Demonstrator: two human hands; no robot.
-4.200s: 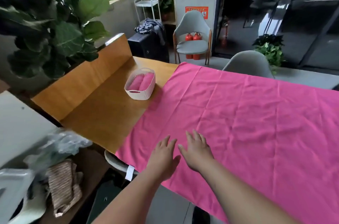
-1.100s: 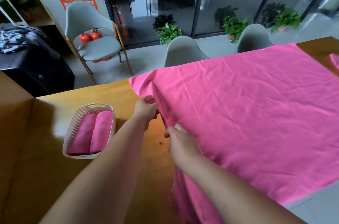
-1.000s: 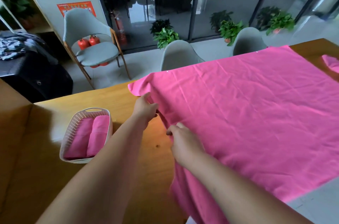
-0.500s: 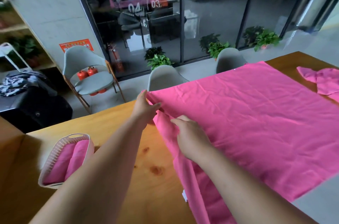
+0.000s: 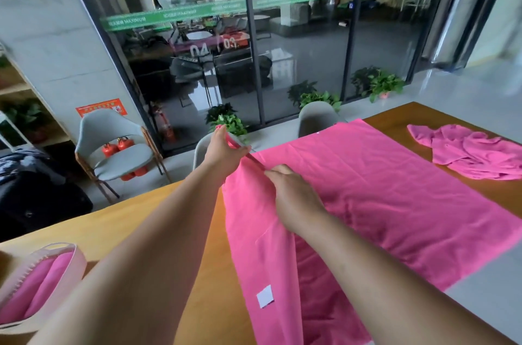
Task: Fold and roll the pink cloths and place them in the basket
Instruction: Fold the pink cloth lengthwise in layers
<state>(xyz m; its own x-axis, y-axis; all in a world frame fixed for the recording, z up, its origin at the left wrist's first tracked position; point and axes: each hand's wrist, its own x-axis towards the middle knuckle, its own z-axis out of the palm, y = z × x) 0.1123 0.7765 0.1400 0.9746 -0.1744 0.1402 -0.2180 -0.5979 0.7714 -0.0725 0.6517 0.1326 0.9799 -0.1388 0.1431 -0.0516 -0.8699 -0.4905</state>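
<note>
The big pink cloth [image 5: 381, 198] lies spread over the wooden table [image 5: 118, 229], and its left edge is lifted off the wood; the lifted strip, which carries a white label [image 5: 265, 296], runs down toward me. The fabric looks thin, light and very soft, so I judge it will keep no shape by itself and will sag and wrinkle between my 2 hands if I do not hold the edge tight. My left hand [image 5: 226, 152] pinches the far corner of this edge between thumb and fingers, raised above the table. My right hand [image 5: 293, 198] has its fingers curled on the same edge, a little nearer to me. I think the corners and the hem are the good places to hold, not the middle. 1 crumpled pink cloth [image 5: 474, 155] waits at the far right of the table, and the basket [image 5: 76, 257] at my near left holds 2 pink rolls [image 5: 36, 288].
</note>
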